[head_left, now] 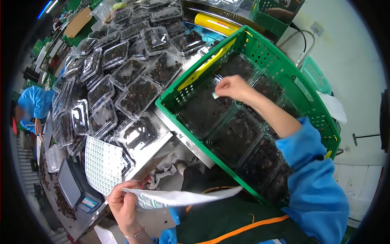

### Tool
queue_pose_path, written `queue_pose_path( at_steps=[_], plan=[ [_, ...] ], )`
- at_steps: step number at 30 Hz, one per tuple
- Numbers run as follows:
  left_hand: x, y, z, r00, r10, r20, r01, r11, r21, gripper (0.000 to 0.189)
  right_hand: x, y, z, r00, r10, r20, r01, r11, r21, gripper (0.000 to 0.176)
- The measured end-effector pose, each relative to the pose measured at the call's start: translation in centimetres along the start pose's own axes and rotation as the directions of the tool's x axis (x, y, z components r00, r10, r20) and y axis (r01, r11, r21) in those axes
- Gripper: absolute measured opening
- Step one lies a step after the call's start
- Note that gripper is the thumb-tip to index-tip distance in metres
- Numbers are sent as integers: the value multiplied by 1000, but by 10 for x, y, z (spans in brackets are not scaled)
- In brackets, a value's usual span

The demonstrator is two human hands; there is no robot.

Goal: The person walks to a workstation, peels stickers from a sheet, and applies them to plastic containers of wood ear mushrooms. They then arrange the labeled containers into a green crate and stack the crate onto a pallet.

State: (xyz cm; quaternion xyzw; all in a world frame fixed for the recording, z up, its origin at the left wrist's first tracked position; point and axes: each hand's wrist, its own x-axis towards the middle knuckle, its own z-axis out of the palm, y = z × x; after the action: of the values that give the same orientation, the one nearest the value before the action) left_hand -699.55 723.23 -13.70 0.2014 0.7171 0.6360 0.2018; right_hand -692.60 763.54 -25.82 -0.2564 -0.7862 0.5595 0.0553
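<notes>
My left hand (125, 203) pinches the edge of a sheet of labels (174, 198), thumb on top, at the lower middle. Over the green crate (195, 144), my right hand (233, 88) is closed on a small white and green label (215, 95) at its fingertips. Below that hand lie clear lidded boxes (235, 132) with dark contents, set side by side in the crate. Whether the label touches a lid cannot be made out.
Many clear boxes (138, 95) of dark pieces are heaped on the metal table. Another label sheet (103, 164) leans near a scale (77, 185). A yellow roll (215, 24) lies behind the crate. A person in blue (38, 101) is at far left.
</notes>
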Motion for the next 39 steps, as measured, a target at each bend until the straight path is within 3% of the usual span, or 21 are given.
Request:
queue_pose_path(
  at_steps=[1,2,4,5,6,8,10,13,14,16,18,20,24,26,28,32,34,36,37,38,39],
  plan=[
    [-4,5,3,1000,5,-25,-3,999,48,30,5,10,7,1000,17,-13,-20,975,-221,27],
    [-4,5,0,999,4,-32,-2,999,44,30,-4,-10,8,990,-126,-58,83,874,-478,33],
    [-10,3,-8,997,-51,-61,49,998,-36,21,-30,-47,6,876,-446,-184,282,783,-555,38],
    [-7,6,-4,993,-71,-92,56,987,-148,13,-52,-74,0,974,-213,-78,194,960,-202,43],
    [-4,3,-6,996,-43,-79,23,971,-238,17,-72,-98,-5,993,-30,114,13,989,146,47],
    [4,-4,1,958,-69,-277,-13,959,-284,14,-116,-116,18,886,-199,419,-164,710,685,62],
    [9,-6,6,968,-72,-242,-15,941,-339,10,-146,-143,61,923,-281,264,69,794,604,71],
    [7,-12,-3,952,166,-258,-134,982,135,8,-152,-156,74,952,-299,62,223,819,529,64],
    [10,-11,-2,949,181,-258,-152,980,130,8,-154,-157,74,950,-309,45,256,853,455,59],
    [16,-8,3,884,385,-264,-416,906,-72,12,-158,-159,68,930,-359,79,307,877,370,52],
    [13,-3,-12,903,367,-224,-406,899,-165,16,-165,-162,68,917,-380,120,333,897,290,45],
    [5,2,-25,958,281,51,-274,955,-117,20,-168,-173,69,914,-400,64,378,899,218,35],
    [4,7,-31,931,365,24,-365,921,133,16,-182,-179,65,910,-414,26,415,909,-42,18],
    [0,7,-31,931,363,-29,-358,926,119,15,-189,-181,74,909,-409,-79,407,913,-40,7],
    [-2,6,-30,891,452,-37,-432,872,231,12,-194,-180,71,871,-490,-27,471,850,-234,6],
    [-4,6,-19,950,312,15,-308,926,220,6,-174,-191,46,858,-508,74,476,732,-487,17],
    [-4,8,-11,949,313,30,-312,929,197,6,-160,-223,39,763,-645,44,618,709,-340,32],
    [-7,11,-5,950,302,80,-312,928,203,6,-146,-231,51,699,-555,450,693,680,-238,52],
    [-9,13,-1,968,240,74,-250,949,190,7,-147,-241,58,716,-412,564,665,650,-368,59],
    [-10,15,1,982,181,62,-189,966,178,8,-143,-238,62,714,-423,559,667,653,-358,59],
    [-9,15,3,968,239,82,-252,941,228,10,-137,-233,66,678,-319,663,691,585,-425,58]
  ],
)
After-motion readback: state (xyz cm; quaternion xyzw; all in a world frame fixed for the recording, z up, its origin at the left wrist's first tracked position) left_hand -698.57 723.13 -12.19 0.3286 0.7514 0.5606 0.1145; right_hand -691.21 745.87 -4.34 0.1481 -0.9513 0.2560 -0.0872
